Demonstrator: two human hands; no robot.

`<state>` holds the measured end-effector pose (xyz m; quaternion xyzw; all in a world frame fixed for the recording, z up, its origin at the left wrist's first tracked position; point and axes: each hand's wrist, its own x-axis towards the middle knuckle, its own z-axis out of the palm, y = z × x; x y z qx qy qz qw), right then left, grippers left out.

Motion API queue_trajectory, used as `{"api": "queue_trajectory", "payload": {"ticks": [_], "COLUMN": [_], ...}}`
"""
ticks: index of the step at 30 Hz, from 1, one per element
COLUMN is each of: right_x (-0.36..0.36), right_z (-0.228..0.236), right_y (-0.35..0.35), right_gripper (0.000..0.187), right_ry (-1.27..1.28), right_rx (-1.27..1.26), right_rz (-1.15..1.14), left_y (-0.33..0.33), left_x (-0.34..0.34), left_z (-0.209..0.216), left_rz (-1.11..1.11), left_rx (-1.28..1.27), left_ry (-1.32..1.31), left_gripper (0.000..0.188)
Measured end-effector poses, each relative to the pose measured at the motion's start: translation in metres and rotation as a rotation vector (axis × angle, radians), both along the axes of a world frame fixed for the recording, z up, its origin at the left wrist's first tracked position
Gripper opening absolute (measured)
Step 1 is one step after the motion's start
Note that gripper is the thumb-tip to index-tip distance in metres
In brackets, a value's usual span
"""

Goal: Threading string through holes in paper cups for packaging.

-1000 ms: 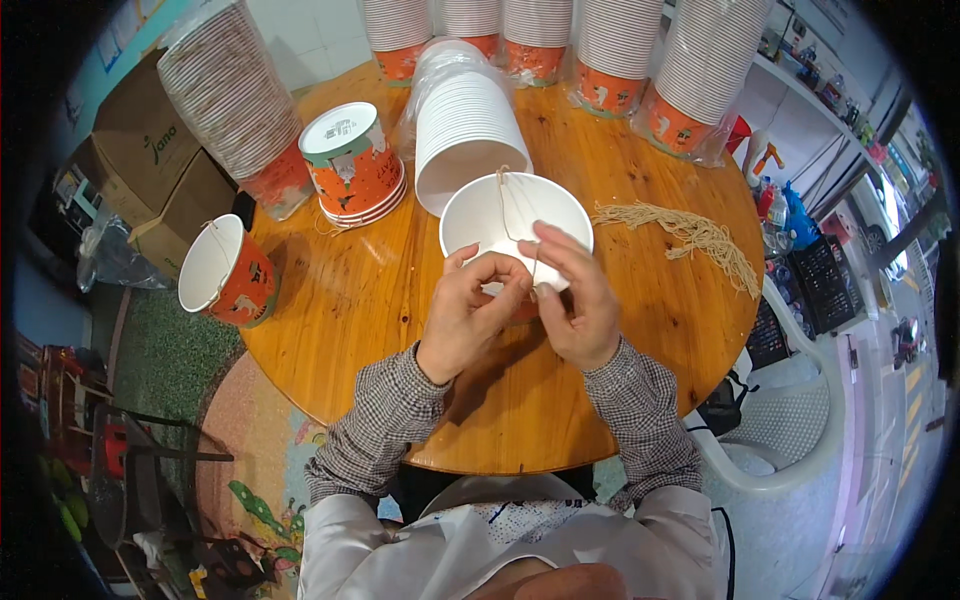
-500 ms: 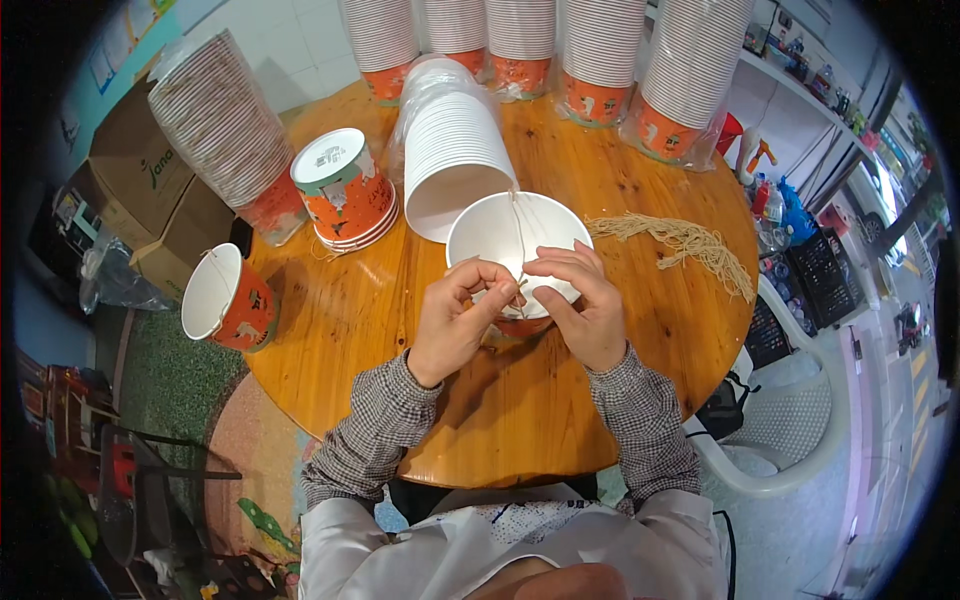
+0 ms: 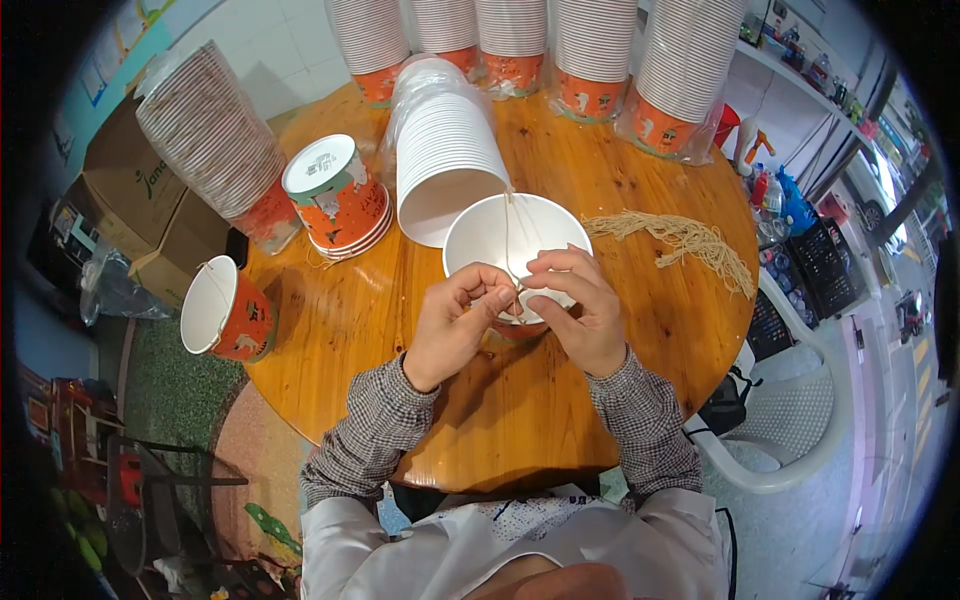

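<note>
A paper bucket [image 3: 478,228], white inside and orange outside, stands in front of me with its mouth up. A thin beige string [image 3: 513,243] runs from its far rim across the opening to my fingers at the near rim. My left hand [image 3: 462,325] is closed, pinching the string between thumb and forefinger. My right hand [image 3: 582,312] curves over the near right rim, thumb and forefinger closed at the same string. The exact point where the string meets the near rim is hidden by my fingers.
Behind the bucket lies a nested stack of white buckets [image 3: 450,150] in plastic. A bundle of cut strings [image 3: 680,238] lies right. Upside-down buckets [image 3: 340,205] and a strung bucket [image 3: 232,312] stand left on the round wooden table [image 3: 350,340]. Wrapped stacks [image 3: 595,60] line the far edge.
My right thumb and forefinger have come closer together at the string by my left fingers. The string across the bucket's mouth now bows more. The bucket stays in place.
</note>
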<state>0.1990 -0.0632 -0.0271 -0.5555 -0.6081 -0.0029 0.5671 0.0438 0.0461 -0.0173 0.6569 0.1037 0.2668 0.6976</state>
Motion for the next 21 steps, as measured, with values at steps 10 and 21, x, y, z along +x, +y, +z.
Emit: {"api": "queue_trajectory", "payload": {"ticks": [10,21], "right_x": [0.002,-0.003], "right_z": [-0.006,-0.006], "right_y": [0.005,0.012], "right_gripper": [0.010,0.007], "right_ry": [-0.024,0.265], "right_rx": [-0.006,0.035], "right_rz": [-0.015,-0.001], "left_y": [0.006,0.017], "left_x": [0.003,-0.009], "left_z": [-0.005,0.003], "left_rz": [-0.033,-0.011], "left_rx": [0.034,0.125], "left_ry": [-0.001,0.018], "left_gripper": [0.012,0.011]}}
